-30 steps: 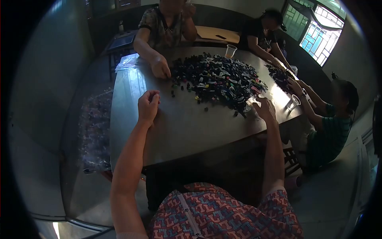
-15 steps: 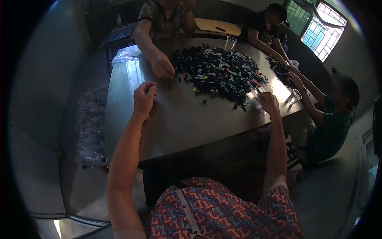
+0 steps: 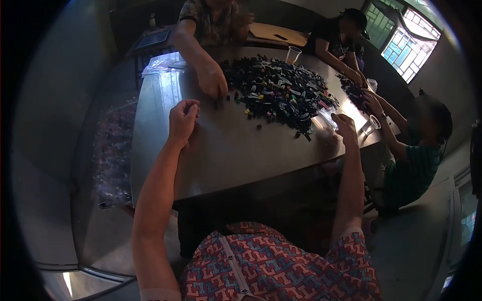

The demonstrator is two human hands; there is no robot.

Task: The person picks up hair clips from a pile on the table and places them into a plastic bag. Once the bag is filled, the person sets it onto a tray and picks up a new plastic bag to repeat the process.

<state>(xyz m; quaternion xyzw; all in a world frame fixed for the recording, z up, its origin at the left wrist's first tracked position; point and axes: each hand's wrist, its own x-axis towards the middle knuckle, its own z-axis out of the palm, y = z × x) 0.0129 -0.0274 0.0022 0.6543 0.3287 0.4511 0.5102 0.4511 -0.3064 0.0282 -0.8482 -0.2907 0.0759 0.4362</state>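
My left hand [image 3: 184, 120] is closed above the left part of the metal table [image 3: 226, 160], its fingers curled and thumb pressed against them. Whatever it may hold is too small or hidden to tell. My right hand [image 3: 345, 127] pinches a clear plastic bag [image 3: 327, 120] at the right edge of a large heap of small, mostly black pieces [image 3: 281, 90] that look like hair clips, with some pink, yellow and green among them. A few loose dark pieces lie between my left hand and the heap.
Across the table a person's hand [image 3: 213, 83] reaches down near loose pieces. Two people at the right handle a smaller dark pile [image 3: 353, 93]. Plastic cups [image 3: 293, 54] stand on the table; clear bags [image 3: 163, 65] lie at its far left corner. A large filled clear sack [image 3: 115, 155] is beside the table.
My right hand has lifted slightly and the clear bag shows more plainly beside the heap. The hand across the table has moved right and down. My left hand stays nearly in place.
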